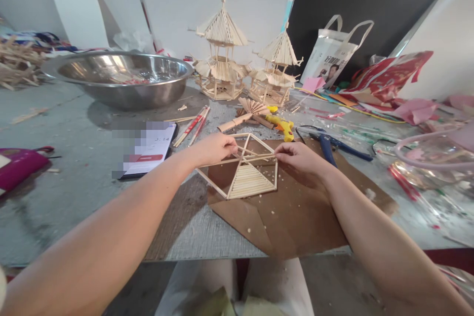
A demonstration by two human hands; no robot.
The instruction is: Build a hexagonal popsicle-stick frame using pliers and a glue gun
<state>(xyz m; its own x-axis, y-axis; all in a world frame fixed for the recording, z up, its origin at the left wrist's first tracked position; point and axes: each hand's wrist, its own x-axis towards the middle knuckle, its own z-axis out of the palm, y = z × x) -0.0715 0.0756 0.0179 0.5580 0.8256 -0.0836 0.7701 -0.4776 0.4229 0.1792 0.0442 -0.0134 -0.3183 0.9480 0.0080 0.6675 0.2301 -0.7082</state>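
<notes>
A six-sided frame of thin wooden sticks (213, 183) lies on a brown sheet of paper or card (296, 222). One triangular section of it is filled with parallel sticks (251, 181). A loose-looking wooden stick (259, 157) runs across the frame's middle. My right hand (296, 155) pinches this stick's right end at the frame's right corner. My left hand (218, 149) is closed over the frame's left upper part, its fingertips pinched on sticks near the centre; which ones exactly is partly hidden by the fingers.
Behind are two stick-built pagoda models (223, 66), a steel basin (126, 79) and a white bag (326, 57). Nearer lie a yellow glue gun (283, 126), blue-handled pliers (340, 145), a phone or tablet (151, 145), red-wrapped sticks (194, 123) and a magenta tool (22, 165).
</notes>
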